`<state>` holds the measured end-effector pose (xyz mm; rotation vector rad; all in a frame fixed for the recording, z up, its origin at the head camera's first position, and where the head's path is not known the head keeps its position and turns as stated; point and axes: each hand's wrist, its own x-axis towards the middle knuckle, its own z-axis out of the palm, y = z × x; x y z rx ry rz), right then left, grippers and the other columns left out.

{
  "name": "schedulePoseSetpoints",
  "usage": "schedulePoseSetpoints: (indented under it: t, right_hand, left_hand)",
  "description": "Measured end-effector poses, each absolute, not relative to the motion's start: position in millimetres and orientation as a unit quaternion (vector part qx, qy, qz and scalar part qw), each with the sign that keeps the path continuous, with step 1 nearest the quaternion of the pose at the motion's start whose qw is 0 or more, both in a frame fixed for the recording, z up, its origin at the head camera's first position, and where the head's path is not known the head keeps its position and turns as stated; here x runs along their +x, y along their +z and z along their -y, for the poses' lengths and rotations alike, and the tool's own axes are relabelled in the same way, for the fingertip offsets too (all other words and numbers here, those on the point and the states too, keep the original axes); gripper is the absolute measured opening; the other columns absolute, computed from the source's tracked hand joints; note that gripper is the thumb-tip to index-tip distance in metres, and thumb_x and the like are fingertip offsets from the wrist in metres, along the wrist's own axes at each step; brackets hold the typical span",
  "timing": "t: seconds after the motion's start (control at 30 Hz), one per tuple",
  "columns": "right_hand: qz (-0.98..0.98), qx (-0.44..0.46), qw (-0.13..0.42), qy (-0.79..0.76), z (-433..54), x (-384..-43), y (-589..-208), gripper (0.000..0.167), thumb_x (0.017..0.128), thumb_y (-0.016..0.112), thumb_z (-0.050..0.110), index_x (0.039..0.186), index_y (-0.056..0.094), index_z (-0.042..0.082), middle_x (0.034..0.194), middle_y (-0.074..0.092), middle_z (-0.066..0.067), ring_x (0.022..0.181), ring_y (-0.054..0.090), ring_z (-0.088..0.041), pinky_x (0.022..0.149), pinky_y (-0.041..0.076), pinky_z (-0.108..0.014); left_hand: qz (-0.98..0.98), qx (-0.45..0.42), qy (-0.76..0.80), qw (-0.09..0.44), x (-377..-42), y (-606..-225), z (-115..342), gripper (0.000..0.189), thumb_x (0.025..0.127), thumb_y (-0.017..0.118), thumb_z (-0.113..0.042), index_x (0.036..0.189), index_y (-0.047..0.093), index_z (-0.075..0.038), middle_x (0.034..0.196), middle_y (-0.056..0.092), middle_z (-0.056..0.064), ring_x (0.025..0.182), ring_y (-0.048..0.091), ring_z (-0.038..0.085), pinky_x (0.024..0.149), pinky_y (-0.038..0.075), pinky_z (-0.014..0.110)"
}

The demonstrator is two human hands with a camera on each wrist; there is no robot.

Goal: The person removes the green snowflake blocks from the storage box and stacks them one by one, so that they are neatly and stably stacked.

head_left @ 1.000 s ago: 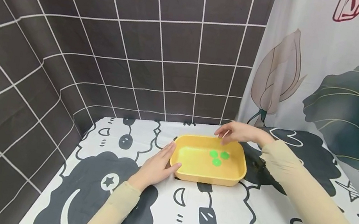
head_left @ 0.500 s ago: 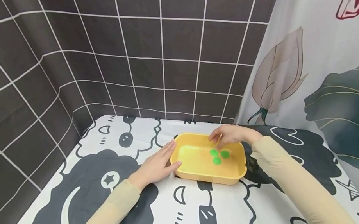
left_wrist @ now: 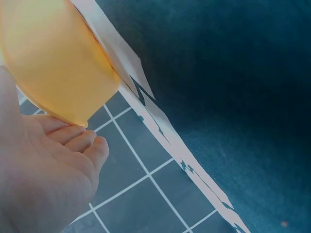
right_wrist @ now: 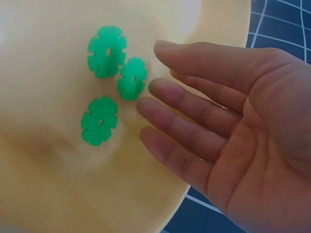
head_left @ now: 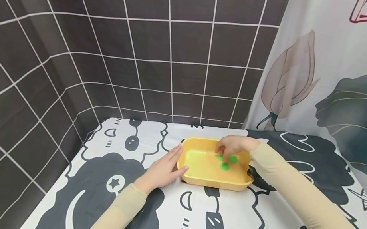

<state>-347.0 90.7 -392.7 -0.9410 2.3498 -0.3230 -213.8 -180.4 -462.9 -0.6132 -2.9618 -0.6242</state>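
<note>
Three green notched plastic discs, snowflake building pieces (right_wrist: 99,128), lie close together on the floor of a yellow tray (head_left: 214,184). My right hand (head_left: 234,144) reaches in over the tray's far right part. In the right wrist view its fingers are extended and apart, with the fingertips (right_wrist: 146,104) right beside the discs and nothing held. From the head view, this hand partly covers the discs. My left hand (head_left: 162,171) lies against the tray's left side, fingers extended along the outside and thumb near the front corner. The left wrist view shows its fingertips at the tray's rim (left_wrist: 53,114).
A white cloth with black cartoon drawings (head_left: 184,216) covers the table under the tray. Dark cloth with a white grid (head_left: 182,78) hangs behind and at the left. A pale curtain with leaf prints (head_left: 292,76) hangs at the back right.
My right hand has come down from above the tray's far rim into the tray, right at the green discs. My left hand keeps its place at the tray's left side.
</note>
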Motion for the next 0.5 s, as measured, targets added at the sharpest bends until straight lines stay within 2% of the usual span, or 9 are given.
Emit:
schedulePoseSetpoints:
  t: [0.5]
  right_hand:
    - [-0.882,-0.340,0.302,-0.124,-92.8,-349.0,-403.4,0.044,0.079,0.077,-0.001,0.122,0.067,0.001,0.118,0.067,-0.010,0.109,0.060,-0.023,0.103,0.048,-0.041]
  left_hand:
    - [0.958,-0.199,-0.204,0.020,-215.6,-463.1,180.2,0.081,0.103,0.044,-0.057,0.158,0.025,-0.001,0.166,0.021,0.011,0.152,0.023,0.027,0.120,0.027,0.042]
